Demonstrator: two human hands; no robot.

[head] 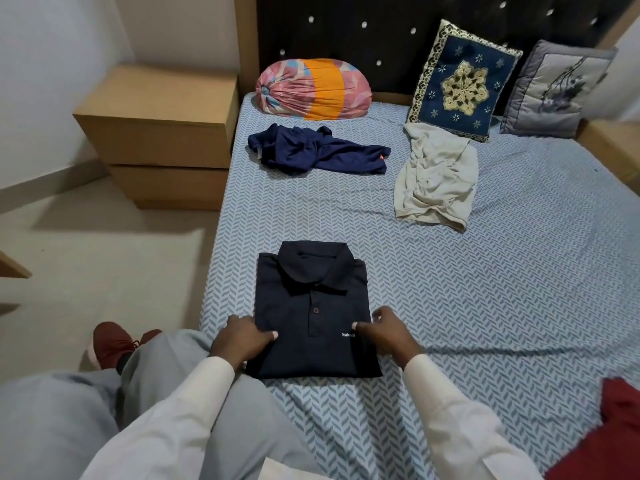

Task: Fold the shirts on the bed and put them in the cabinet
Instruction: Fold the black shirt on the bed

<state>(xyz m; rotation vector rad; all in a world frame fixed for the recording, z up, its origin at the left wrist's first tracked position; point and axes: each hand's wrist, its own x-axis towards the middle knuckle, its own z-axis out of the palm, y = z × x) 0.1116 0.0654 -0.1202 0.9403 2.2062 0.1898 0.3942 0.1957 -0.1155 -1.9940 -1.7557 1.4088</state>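
Observation:
A dark navy polo shirt [311, 313] lies folded into a neat rectangle, collar up, near the front left of the bed [519, 271]. My left hand [242, 339] grips its left edge, thumb on top and fingers tucked under. My right hand [386, 332] grips its right edge the same way, beside the small white logo. Farther back, a crumpled blue shirt [317, 150] lies unfolded. A crumpled off-white shirt [436, 178] lies to its right.
A pink and orange bolster [311, 88] and two cushions [464, 81] lean on the dark headboard. Stacked cardboard boxes [162, 129] stand left of the bed. A red cloth [609, 434] lies at the bed's front right. My knees and a red shoe [110, 344] are at lower left.

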